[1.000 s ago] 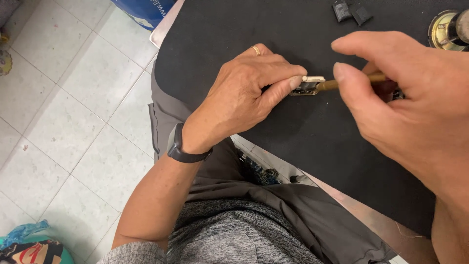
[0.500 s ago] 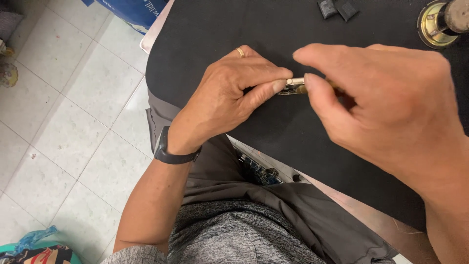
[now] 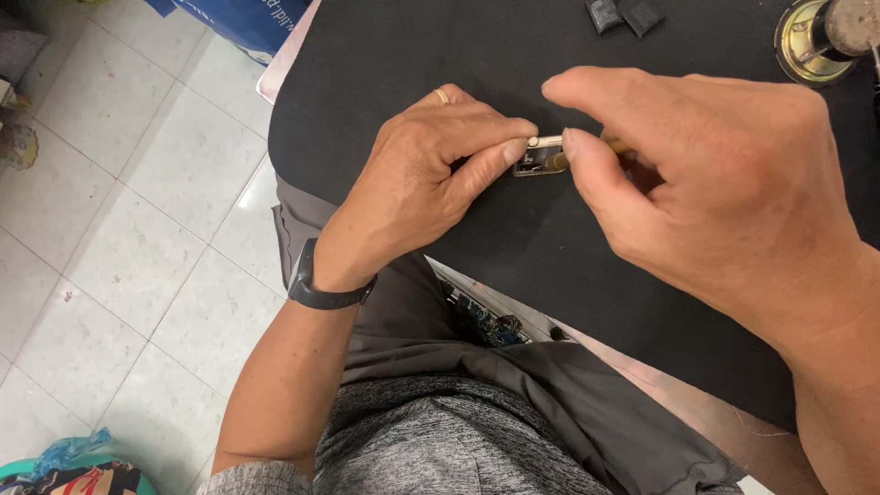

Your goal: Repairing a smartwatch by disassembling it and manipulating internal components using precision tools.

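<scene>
Metal part (image 3: pixel 539 158), small and boxy with a pale edge and a dark open face, sits low over the black mat (image 3: pixel 385 82) that covers the counter, pinched at its left end between thumb and forefinger of the left hand (image 3: pixel 431 174); that grip is clamped on the part. Against its right end comes a thin brownish tool (image 3: pixel 616 145), mostly hidden; only a short length shows behind the right thumb. Right hand (image 3: pixel 715 183) has its grip closed on the tool, thumb tip pressed close to the part, forefinger stretched out above it. Risk, as a judgement: the part is tiny and held only by fingertips, so a sideways push from the tool could twist it out of the pinch and send it off the mat edge toward the tiled floor (image 3: pixel 119 211); the right thumb also blocks sight of the contact point. Pose: left wrist bent, heel of hand resting on the mat near its front edge, ring on one finger, dark wristband (image 3: pixel 316 291) on the forearm; right hand arched from the right, knuckles high, wrist off the surface. Further out: two small dark pieces (image 3: pixel 623 14) at the mat's far edge, a round brass-coloured fitting (image 3: pixel 820 41) top right, both well apart from the hands.
</scene>
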